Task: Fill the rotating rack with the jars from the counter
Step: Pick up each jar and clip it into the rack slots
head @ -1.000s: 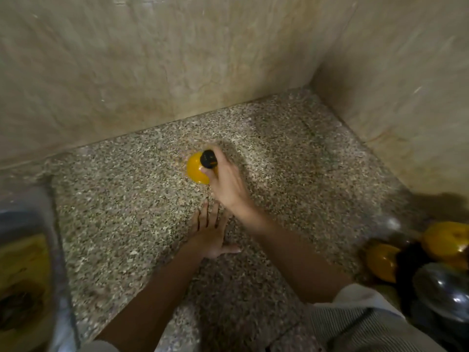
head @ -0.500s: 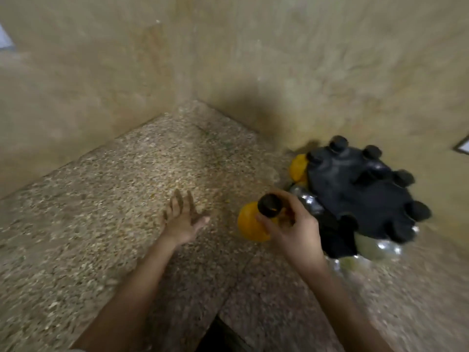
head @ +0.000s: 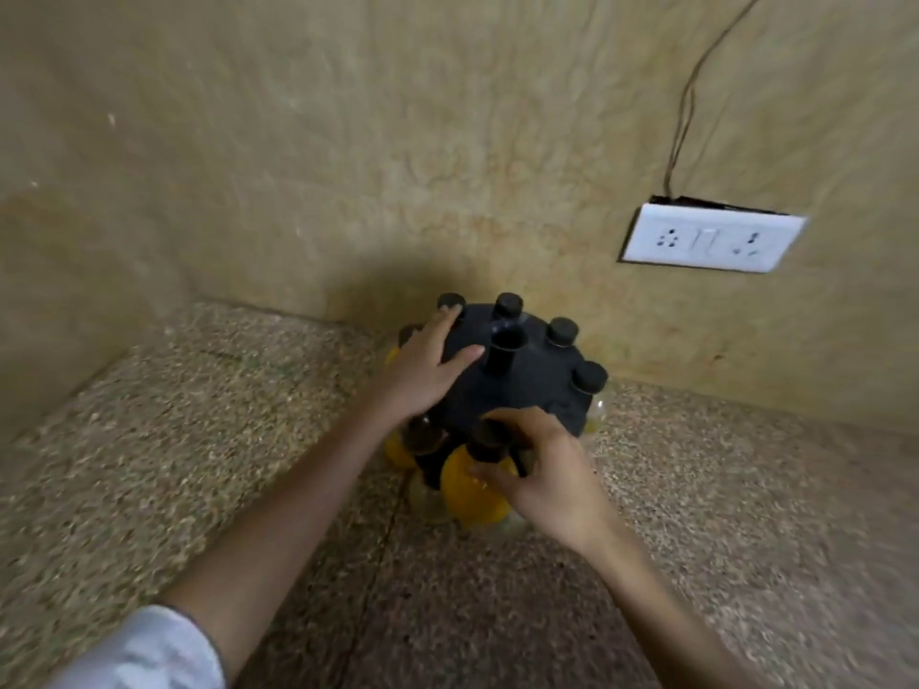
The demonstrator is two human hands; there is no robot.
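A black rotating rack [head: 532, 385] stands in the corner of the speckled counter [head: 199, 440], with several black-capped jars hanging around its rim. My left hand [head: 427, 370] lies flat on the rack's top left side, fingers spread. My right hand [head: 542, 469] grips a yellow jar [head: 472, 489] by its black cap, pressed against the rack's near edge. Other yellow jars [head: 398, 452] hang below the rim at the left, partly hidden by my left wrist.
Beige stone walls close the corner behind the rack. A white socket plate [head: 711, 238] with a thin wire above it is set in the wall at the right. Speckled counter stretches left and right of the rack.
The view swung right toward the rack. My right hand carried the yellow jar from the open counter to the rack's near edge. My left hand rose from the counter onto the rack's top.
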